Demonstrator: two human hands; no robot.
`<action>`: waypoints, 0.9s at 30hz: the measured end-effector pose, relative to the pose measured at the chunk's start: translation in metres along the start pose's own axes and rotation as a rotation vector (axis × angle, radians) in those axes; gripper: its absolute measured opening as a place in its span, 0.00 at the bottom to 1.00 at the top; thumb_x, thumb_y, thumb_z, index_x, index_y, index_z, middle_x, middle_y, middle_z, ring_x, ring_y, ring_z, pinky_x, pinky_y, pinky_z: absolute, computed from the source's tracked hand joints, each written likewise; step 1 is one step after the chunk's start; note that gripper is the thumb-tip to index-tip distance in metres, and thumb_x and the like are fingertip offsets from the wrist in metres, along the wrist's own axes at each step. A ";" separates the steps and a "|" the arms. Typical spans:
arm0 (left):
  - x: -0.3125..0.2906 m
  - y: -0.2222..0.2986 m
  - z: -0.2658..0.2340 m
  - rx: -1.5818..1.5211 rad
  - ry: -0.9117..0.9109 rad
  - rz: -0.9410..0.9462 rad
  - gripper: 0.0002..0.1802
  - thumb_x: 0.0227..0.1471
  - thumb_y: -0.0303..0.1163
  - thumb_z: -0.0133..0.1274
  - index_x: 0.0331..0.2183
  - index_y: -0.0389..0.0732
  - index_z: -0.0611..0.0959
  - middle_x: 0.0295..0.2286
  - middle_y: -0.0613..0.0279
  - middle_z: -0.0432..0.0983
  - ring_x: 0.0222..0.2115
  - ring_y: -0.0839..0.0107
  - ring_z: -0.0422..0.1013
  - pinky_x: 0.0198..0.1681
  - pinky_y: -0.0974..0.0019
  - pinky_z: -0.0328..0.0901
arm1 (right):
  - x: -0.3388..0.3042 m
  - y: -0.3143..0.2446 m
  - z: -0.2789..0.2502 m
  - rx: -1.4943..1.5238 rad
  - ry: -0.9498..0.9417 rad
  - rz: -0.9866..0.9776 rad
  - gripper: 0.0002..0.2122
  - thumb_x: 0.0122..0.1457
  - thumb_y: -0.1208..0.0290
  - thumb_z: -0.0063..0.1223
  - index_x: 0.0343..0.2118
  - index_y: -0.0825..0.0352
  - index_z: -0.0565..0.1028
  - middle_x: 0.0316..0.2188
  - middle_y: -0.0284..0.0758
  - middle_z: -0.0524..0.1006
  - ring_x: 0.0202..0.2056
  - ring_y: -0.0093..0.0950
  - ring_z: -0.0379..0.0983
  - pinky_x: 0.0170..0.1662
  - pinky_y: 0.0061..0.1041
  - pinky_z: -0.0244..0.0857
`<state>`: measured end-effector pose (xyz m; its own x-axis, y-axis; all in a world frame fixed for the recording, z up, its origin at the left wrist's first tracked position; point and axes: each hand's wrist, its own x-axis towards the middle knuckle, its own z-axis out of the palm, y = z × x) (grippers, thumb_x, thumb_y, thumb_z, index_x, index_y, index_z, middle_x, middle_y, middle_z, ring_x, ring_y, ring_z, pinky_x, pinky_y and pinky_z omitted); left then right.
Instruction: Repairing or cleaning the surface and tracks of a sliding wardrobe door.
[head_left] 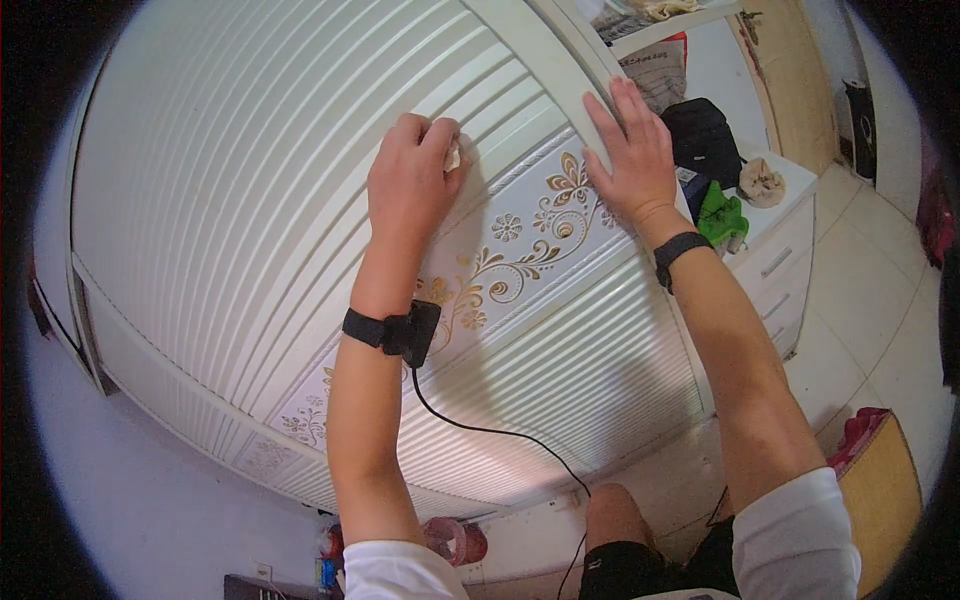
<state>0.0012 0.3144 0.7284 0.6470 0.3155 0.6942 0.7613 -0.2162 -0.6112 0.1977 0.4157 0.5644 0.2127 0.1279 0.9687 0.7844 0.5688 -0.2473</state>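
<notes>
In front of me stands a white slatted wardrobe door [250,150] with a patterned band [510,255] of gold and white flowers across it. My left hand [410,180] is closed against the slats just above this band. A bit of crumpled whitish cloth or tissue [453,155] shows between its thumb and fingers; most of it is hidden by the hand. Farther right, my right hand [635,155] lies flat with fingers apart on the door's right edge frame, holding nothing.
Right of the door is a white drawer cabinet [785,260] bearing a black bag [700,140], a green cloth [722,215] and a crumpled beige cloth [762,183]. A black cable [480,428] hangs from my left wristband. A reddish bin [460,540] stands low down.
</notes>
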 end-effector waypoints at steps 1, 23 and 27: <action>0.000 0.002 0.000 -0.029 0.019 -0.015 0.18 0.38 0.29 0.63 0.36 0.46 0.80 0.30 0.59 0.72 0.32 0.58 0.72 0.32 0.58 0.68 | 0.000 0.001 0.000 -0.007 -0.010 0.003 0.33 0.54 0.58 0.54 0.64 0.50 0.59 0.67 0.35 0.51 0.68 0.33 0.45 0.64 0.40 0.48; 0.019 0.030 0.020 -0.111 0.175 -0.071 0.06 0.42 0.27 0.57 0.28 0.45 0.84 0.26 0.58 0.74 0.30 0.57 0.72 0.33 0.57 0.68 | 0.000 0.001 -0.002 -0.032 0.004 -0.008 0.33 0.54 0.57 0.54 0.64 0.50 0.58 0.67 0.35 0.51 0.68 0.33 0.45 0.63 0.41 0.48; 0.039 0.043 0.036 -0.152 0.189 -0.048 0.09 0.42 0.27 0.59 0.31 0.47 0.85 0.28 0.60 0.76 0.32 0.57 0.74 0.35 0.57 0.69 | 0.001 -0.001 -0.001 -0.016 0.013 -0.006 0.33 0.53 0.58 0.55 0.64 0.50 0.59 0.67 0.35 0.52 0.68 0.33 0.46 0.63 0.40 0.48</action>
<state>0.0575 0.3509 0.7158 0.5957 0.1537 0.7884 0.7798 -0.3462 -0.5216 0.1975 0.4141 0.5654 0.2154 0.1142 0.9698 0.7946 0.5567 -0.2420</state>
